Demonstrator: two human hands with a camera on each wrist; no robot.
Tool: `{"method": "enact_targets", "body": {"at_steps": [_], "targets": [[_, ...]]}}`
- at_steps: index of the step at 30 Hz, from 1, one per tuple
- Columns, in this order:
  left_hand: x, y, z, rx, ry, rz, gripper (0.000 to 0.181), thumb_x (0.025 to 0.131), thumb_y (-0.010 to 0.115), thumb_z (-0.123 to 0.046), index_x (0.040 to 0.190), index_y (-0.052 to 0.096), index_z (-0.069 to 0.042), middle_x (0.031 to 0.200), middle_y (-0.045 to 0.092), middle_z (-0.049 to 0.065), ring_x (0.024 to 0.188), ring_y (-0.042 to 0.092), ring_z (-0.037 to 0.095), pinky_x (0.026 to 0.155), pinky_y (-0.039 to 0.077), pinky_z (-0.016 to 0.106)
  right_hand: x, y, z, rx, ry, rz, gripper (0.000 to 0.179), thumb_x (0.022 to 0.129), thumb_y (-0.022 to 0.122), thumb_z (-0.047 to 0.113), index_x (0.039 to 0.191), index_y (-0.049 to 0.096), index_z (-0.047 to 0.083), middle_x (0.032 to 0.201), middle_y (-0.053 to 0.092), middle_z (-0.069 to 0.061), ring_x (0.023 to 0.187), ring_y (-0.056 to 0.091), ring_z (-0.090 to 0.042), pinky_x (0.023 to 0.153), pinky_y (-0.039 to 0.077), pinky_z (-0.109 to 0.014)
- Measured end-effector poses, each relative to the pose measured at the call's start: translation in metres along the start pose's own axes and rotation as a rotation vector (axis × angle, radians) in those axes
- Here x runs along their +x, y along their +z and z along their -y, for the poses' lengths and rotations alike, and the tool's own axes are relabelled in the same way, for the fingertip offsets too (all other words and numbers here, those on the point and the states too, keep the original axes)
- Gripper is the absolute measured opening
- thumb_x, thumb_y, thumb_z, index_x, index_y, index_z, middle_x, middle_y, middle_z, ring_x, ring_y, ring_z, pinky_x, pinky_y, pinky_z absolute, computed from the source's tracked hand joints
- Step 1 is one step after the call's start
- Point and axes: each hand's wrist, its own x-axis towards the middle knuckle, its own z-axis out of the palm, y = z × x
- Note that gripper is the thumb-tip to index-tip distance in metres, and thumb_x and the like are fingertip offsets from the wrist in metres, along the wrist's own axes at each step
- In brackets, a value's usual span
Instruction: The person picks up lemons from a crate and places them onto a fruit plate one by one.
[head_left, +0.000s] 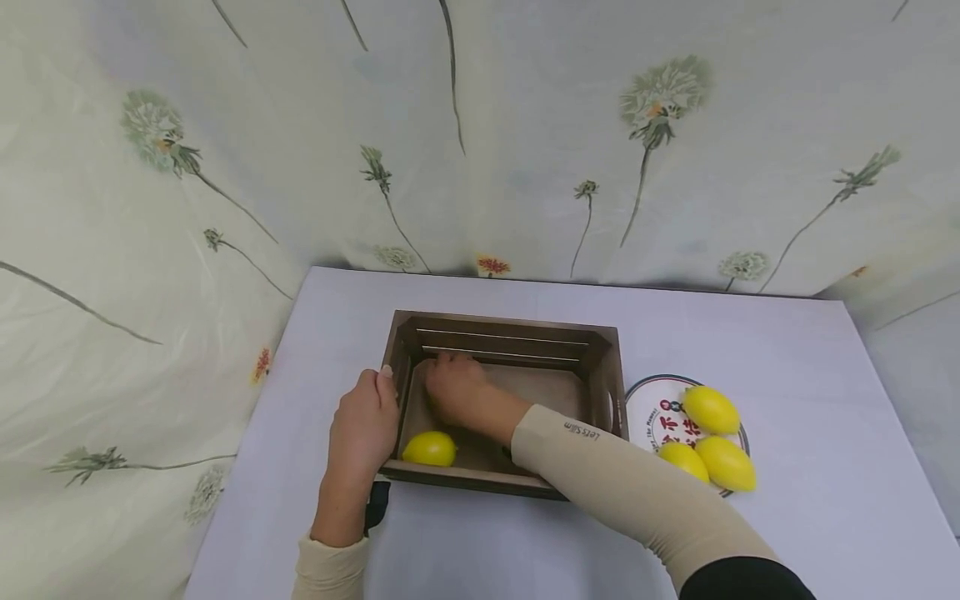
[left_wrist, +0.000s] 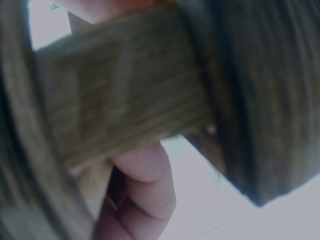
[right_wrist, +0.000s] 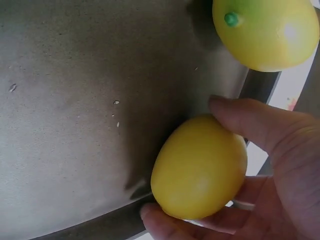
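Observation:
A brown wooden crate (head_left: 506, 323) stands on the table. My left hand (head_left: 363, 423) grips its left end; in the left wrist view, fingers (left_wrist: 145, 187) curl round a wooden slat (left_wrist: 125, 85). Inside the crate, at the far left corner, is my right hand (head_left: 459, 390). The right wrist view shows it holding a yellow lemon (right_wrist: 200, 167) between thumb and fingers, close to the crate floor. That lemon is hidden behind the hand in the head view. Another lemon (head_left: 430, 449) lies in the near left corner, its green tip showing in the right wrist view.
Right of the crate, a round white plate (head_left: 651, 408) with red lettering holds three lemons (head_left: 712, 409), partly behind the right forearm (head_left: 615, 475). A white table (head_left: 480, 550) carries everything. Flower-printed cloth (head_left: 525, 108) hangs behind and to the sides.

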Motion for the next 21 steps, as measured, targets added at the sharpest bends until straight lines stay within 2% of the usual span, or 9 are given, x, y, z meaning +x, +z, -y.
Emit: {"method": "enact_targets", "body": {"at_steps": [3,4,10,15,21], "targets": [[0.0002,-0.0001,0.0002,0.006,0.001,-0.003,0.043,0.114,0.036,-0.034,0.100,0.057,0.000,0.069,0.050,0.010,0.057,0.051,0.026,0.049,0.042,0.037,-0.0007,-0.0007,0.0003,-0.044,0.007,0.015,0.050,0.097,0.069,0.030,0.140,0.062,0.004,0.123,0.065,-0.016,0.100,0.067,-0.029,0.087,0.058,-0.038],[0.0003,0.0000,0.0005,0.009,0.001,-0.003,0.043,0.114,0.036,-0.034,0.100,0.057,0.000,0.069,0.051,0.010,0.057,0.051,0.026,0.049,0.042,0.037,-0.0008,-0.0009,0.0002,-0.045,0.009,0.018,0.050,0.097,0.069,0.029,0.140,0.062,0.004,0.123,0.064,-0.016,0.100,0.067,-0.028,0.086,0.058,-0.038],[0.0010,0.0004,0.0011,0.013,-0.001,-0.004,0.044,0.114,0.035,-0.035,0.101,0.057,0.000,0.069,0.050,0.009,0.056,0.051,0.026,0.048,0.042,0.036,-0.0007,-0.0023,-0.0009,0.057,-0.009,-0.009,0.046,0.096,0.072,0.023,0.138,0.062,0.007,0.122,0.062,-0.015,0.096,0.066,-0.027,0.072,0.060,-0.036],[0.0004,0.0007,0.0004,0.001,-0.010,0.005,0.044,0.115,0.035,-0.036,0.102,0.057,0.000,0.068,0.050,0.009,0.055,0.050,0.025,0.047,0.042,0.035,-0.0018,-0.0048,-0.0012,0.108,-0.064,-0.017,0.052,0.095,0.074,0.021,0.142,0.059,0.008,0.129,0.061,-0.015,0.109,0.064,-0.029,0.080,0.060,-0.038],[-0.0005,0.0005,-0.0005,-0.005,-0.012,0.000,0.044,0.114,0.036,-0.035,0.101,0.058,0.001,0.068,0.051,0.009,0.055,0.051,0.025,0.047,0.042,0.035,-0.0004,-0.0063,-0.0026,0.114,0.001,-0.025,0.053,0.091,0.078,0.022,0.138,0.061,0.004,0.119,0.065,-0.016,0.099,0.067,-0.029,0.076,0.061,-0.039]]}}
